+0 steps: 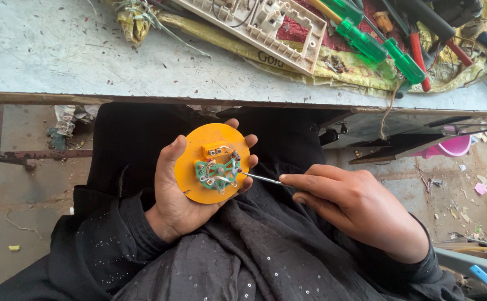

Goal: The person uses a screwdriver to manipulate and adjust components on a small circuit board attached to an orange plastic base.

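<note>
Left hand (pixel 179 192) cupped under a round orange disc (pixel 213 163), thumb along its left edge, fingertips curled over the right rim. Green contact plate (pixel 217 173) with screws and wires on the disc's face. Right hand (pixel 355 209) gripping a thin metal screwdriver (pixel 260 178), tip touching the plate's right side. Above, a worn grey workbench (pixel 87 56) carrying a cream switch plate (pixel 266 25) and green-handled screwdrivers (pixel 377 47).
</note>
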